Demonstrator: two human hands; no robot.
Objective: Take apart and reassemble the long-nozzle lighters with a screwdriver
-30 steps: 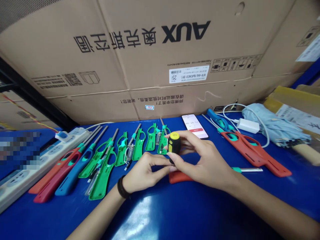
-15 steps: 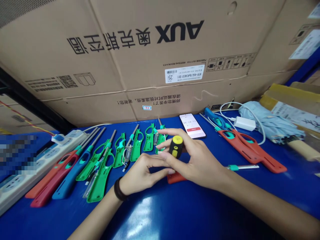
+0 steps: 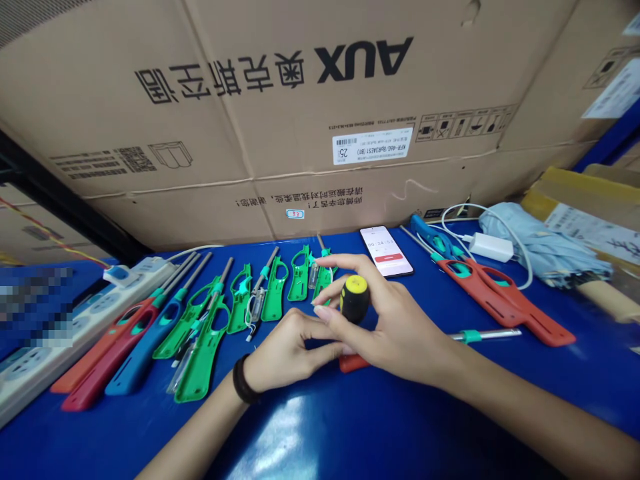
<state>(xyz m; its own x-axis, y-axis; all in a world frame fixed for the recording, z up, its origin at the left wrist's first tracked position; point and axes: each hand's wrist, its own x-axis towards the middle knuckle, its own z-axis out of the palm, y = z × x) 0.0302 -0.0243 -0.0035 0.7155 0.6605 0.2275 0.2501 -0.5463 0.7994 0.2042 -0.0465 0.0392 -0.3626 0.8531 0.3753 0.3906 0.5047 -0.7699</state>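
A stubby screwdriver (image 3: 356, 300) with a black and yellow handle stands upright in my right hand (image 3: 395, 327), its fingers and thumb closed around the handle. Beneath it lies an orange lighter (image 3: 354, 363), mostly covered by my hands, with its metal tube (image 3: 493, 334) sticking out to the right. My left hand (image 3: 295, 347) pinches the left part of this lighter. The screwdriver's tip is hidden. Just beyond my hands, opened green lighter shells (image 3: 273, 293) lie with their inner parts showing.
To the left are closed lighters, among them a blue one (image 3: 145, 350), beside a white power strip (image 3: 95, 313). A phone (image 3: 387, 250) with a running timer lies behind my hands. Orange lighters (image 3: 510, 303), a charger (image 3: 491, 247) and an umbrella (image 3: 540, 243) lie right. A large carton (image 3: 280, 133) backs the table.
The screwdriver handle has turned in my right hand: its yellow patch now faces left, and it stands straighter. My left hand stays at the lighter.
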